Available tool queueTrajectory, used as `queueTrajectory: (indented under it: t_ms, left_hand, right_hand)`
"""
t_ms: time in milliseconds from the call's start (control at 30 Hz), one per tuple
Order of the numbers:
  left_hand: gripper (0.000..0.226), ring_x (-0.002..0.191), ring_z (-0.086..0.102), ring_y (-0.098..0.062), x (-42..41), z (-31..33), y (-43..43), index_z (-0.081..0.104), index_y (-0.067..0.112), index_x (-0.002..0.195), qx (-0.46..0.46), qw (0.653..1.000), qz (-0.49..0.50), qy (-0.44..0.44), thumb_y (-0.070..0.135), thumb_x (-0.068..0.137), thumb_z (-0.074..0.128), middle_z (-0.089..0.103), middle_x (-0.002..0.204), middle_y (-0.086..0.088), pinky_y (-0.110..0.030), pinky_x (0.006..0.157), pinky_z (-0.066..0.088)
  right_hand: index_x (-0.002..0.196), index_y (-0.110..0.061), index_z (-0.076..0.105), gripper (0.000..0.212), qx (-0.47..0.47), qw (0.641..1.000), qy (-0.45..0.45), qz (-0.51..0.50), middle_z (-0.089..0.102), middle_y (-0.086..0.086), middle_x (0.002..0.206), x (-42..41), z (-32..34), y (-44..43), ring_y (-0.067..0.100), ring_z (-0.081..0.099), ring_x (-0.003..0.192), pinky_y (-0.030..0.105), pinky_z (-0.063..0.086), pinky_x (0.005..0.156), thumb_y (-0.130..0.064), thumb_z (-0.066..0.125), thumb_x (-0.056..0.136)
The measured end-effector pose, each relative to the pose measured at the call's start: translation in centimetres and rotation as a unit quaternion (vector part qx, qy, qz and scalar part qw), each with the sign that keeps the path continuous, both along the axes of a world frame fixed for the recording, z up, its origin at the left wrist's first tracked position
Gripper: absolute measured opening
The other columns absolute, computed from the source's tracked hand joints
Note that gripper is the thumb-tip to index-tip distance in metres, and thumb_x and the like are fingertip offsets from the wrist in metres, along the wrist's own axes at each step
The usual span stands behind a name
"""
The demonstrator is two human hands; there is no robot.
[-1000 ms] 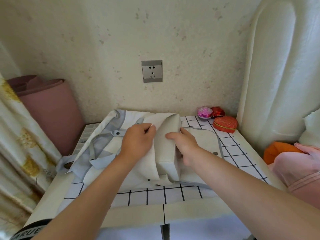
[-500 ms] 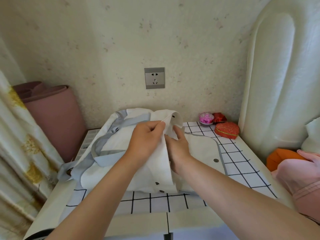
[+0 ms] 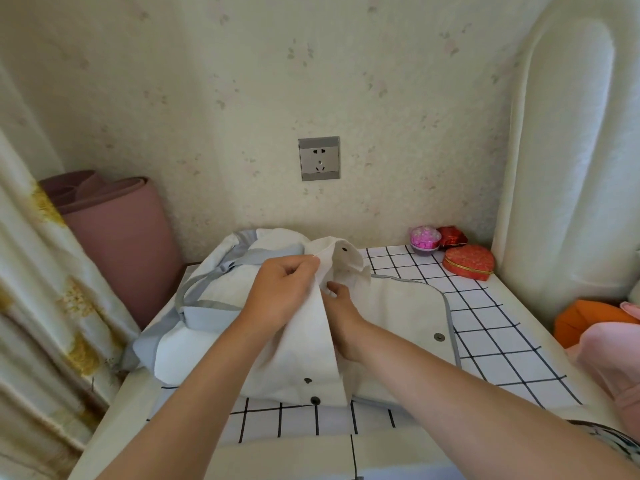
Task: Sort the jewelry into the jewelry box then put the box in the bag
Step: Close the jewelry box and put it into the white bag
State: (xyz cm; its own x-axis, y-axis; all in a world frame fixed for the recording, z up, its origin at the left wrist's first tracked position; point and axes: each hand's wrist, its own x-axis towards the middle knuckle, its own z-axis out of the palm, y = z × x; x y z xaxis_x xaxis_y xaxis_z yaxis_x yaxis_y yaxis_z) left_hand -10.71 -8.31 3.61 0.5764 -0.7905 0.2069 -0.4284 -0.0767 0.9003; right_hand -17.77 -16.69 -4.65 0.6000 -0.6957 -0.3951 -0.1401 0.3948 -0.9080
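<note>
A white cloth bag (image 3: 398,313) with grey trim and grey straps lies on the small table with a grid-patterned cloth (image 3: 491,327). My left hand (image 3: 280,296) pinches the bag's upper flap and holds it raised. Under that flap my right hand (image 3: 341,306) reaches into the bag's opening, with the fingertips partly hidden by cloth. Snap buttons show on the flap and the bag's front. The jewelry box is not visible; I cannot tell if it lies inside the bag.
At the table's back right stand a red heart-shaped box (image 3: 469,262), a small red box (image 3: 452,235) and a pink round case (image 3: 425,239). A rolled mauve mat (image 3: 117,230) leans at left beside a curtain (image 3: 38,306). A padded headboard (image 3: 568,150) rises on the right.
The bag's flap has been lifted higher and folded back by my left hand. My right hand has slid further in under the flap. The view has tilted slightly upward.
</note>
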Motion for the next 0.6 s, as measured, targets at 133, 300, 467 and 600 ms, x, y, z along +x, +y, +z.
queueTrajectory:
  t_ms: [133,300,467,600]
  left_hand:
    - [0.055,0.048,0.033,-0.003,0.1,-0.6,-0.2,0.034,0.025,0.046,0.017,0.999,-0.041,-0.004,0.022,0.096,0.056,0.031,0.048,0.013,-0.016,0.052,0.031]
    - [0.020,0.083,0.060,0.008,0.1,-1.4,-0.3,0.071,0.041,0.083,0.068,0.993,-0.094,-0.013,0.033,0.095,0.058,0.067,0.086,0.023,-0.014,0.082,0.044]
    - [0.027,0.097,0.054,-0.001,0.5,-2.9,-0.6,0.073,0.018,0.092,0.156,0.960,-0.169,-0.161,0.040,0.094,0.058,0.058,0.101,0.011,-0.030,0.095,0.043]
    - [0.057,0.146,0.020,-0.013,0.8,-3.7,-0.6,0.050,0.034,0.141,0.199,0.916,-0.126,-0.324,0.044,0.087,0.067,0.033,0.156,0.009,-0.035,0.117,0.024]
  right_hand:
    - [0.124,-0.014,0.061,0.044,-0.012,0.999,0.012,0.049,0.072,0.006,0.095,-1.1,0.5,-1.2,0.023,0.066,0.078,0.031,0.056,0.068,-0.044,0.052,0.093]
    - [0.114,-0.015,0.064,0.030,-0.127,0.979,0.129,-0.090,0.072,0.009,0.107,-3.4,1.8,-4.6,0.028,0.070,0.083,0.041,0.060,0.075,-0.025,0.047,0.091]
    - [0.129,-0.027,0.057,0.059,-0.599,0.781,0.159,-0.072,0.050,0.006,0.135,-6.4,2.2,-4.4,0.026,0.048,0.123,0.041,0.043,0.102,0.002,0.047,0.078]
    - [0.135,-0.029,0.058,0.054,-0.613,0.774,0.141,0.073,0.046,0.003,0.150,-7.1,1.2,-4.2,0.024,0.047,0.134,0.043,0.038,0.110,-0.010,0.045,0.087]
